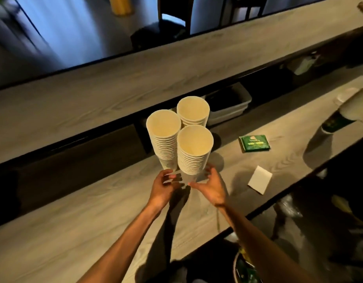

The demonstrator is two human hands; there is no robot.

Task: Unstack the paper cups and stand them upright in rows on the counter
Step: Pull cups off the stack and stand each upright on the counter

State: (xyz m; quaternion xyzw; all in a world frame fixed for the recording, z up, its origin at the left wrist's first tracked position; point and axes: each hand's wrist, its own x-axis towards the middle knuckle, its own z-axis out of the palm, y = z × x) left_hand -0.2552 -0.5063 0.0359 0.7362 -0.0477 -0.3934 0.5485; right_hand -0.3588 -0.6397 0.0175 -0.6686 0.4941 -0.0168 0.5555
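Three tall stacks of white paper cups stand upright and close together on the lower grey counter (pixel 95 211): a left stack (pixel 164 137), a back stack (pixel 193 111) and a near stack (pixel 195 148). Both of my hands are at the foot of the near stack. My left hand (pixel 166 187) has its fingers curled against the left side of the stack's base. On the right side my right hand (pixel 212 186) is spread, thumb under the base and fingertips beside it. The bottom cups are partly hidden by my fingers.
A green packet (pixel 254 143) and a white card (pixel 259 179) lie on the counter to the right. A dark-and-white cup (pixel 339 117) stands at the far right. A raised wooden ledge (pixel 135 74) runs behind the stacks, with a white tub (pixel 229 107) under it.
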